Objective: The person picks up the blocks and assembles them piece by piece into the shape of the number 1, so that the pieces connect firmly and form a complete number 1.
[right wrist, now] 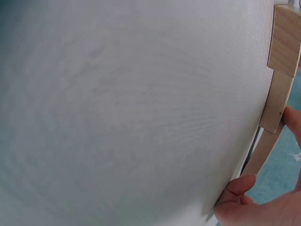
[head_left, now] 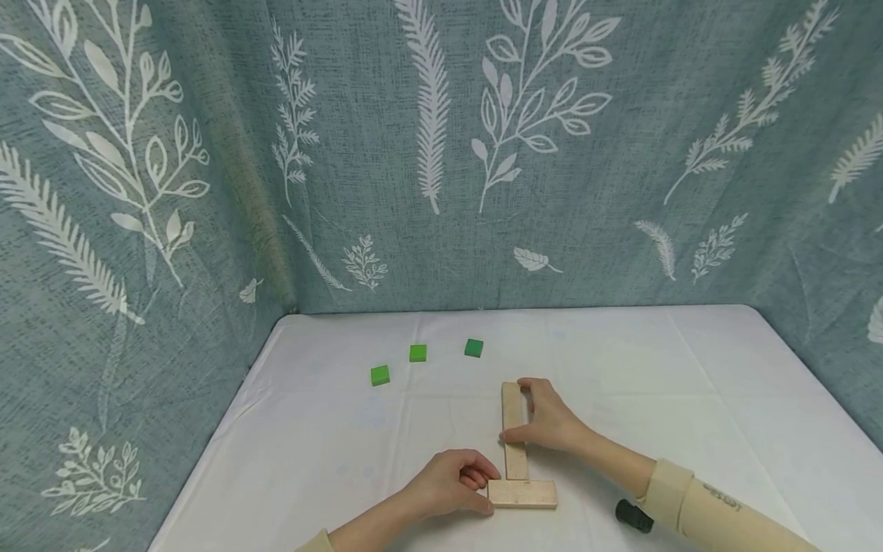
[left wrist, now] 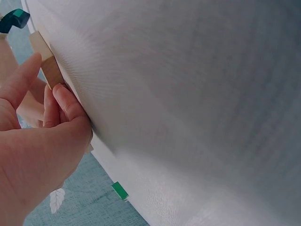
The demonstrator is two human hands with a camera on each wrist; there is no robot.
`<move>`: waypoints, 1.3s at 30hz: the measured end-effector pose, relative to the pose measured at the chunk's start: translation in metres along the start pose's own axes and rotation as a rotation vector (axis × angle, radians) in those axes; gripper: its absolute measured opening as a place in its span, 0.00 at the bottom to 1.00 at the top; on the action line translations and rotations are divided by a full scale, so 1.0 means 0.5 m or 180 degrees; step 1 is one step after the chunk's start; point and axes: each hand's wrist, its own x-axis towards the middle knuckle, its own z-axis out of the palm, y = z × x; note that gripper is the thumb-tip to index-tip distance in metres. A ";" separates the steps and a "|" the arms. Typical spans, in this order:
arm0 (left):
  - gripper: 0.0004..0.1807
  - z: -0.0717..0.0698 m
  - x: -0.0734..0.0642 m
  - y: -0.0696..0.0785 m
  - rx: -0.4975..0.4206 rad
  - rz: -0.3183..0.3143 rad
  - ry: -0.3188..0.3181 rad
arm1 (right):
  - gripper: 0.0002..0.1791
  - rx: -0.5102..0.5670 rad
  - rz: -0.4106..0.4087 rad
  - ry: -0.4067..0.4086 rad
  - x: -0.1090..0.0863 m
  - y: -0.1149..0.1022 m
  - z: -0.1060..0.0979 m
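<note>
A pale wooden block lies crosswise near the front of the table, its left end between the thumb and fingers of my left hand. Behind it, two more wooden blocks run away from me end to end, forming a T. My right hand grips the far block, with the index finger at its far end and the thumb close to the joint. The near block meets the crosswise one. In the right wrist view, the far block shows between finger and thumb.
Two light green squares and a darker green square lie toward the back of the white table. Beside the right forearm is a small black cylinder. A leaf-patterned curtain surrounds the table's back and sides.
</note>
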 end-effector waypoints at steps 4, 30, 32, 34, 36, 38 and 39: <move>0.17 0.001 0.001 -0.001 0.0000 0.0001 0.0003 | 0.53 -0.0016 -0.0013 -0.0028 -0.004 -0.002 -0.004; 0.17 0.001 0.002 0.002 -0.0007 -0.0079 0.0006 | 0.47 0.0016 -0.0157 -0.0079 0.005 0.006 -0.009; 0.17 0.001 0.001 0.003 -0.0010 -0.0072 0.0005 | 0.47 0.0004 -0.0155 -0.0082 0.004 0.006 -0.009; 0.17 0.001 0.001 0.003 -0.0003 -0.0056 0.0005 | 0.46 -0.0016 -0.0162 -0.0088 0.004 0.006 -0.008; 0.17 0.000 0.000 0.003 0.0009 -0.0043 0.0006 | 0.46 -0.0026 -0.0159 -0.0092 0.002 0.005 -0.009; 0.17 0.000 0.000 0.003 0.0022 -0.0030 0.0004 | 0.46 -0.0031 -0.0168 -0.0103 0.001 0.004 -0.010; 0.17 0.000 0.000 0.003 0.0026 -0.0022 0.0002 | 0.46 -0.0034 -0.0177 -0.0108 0.000 0.003 -0.010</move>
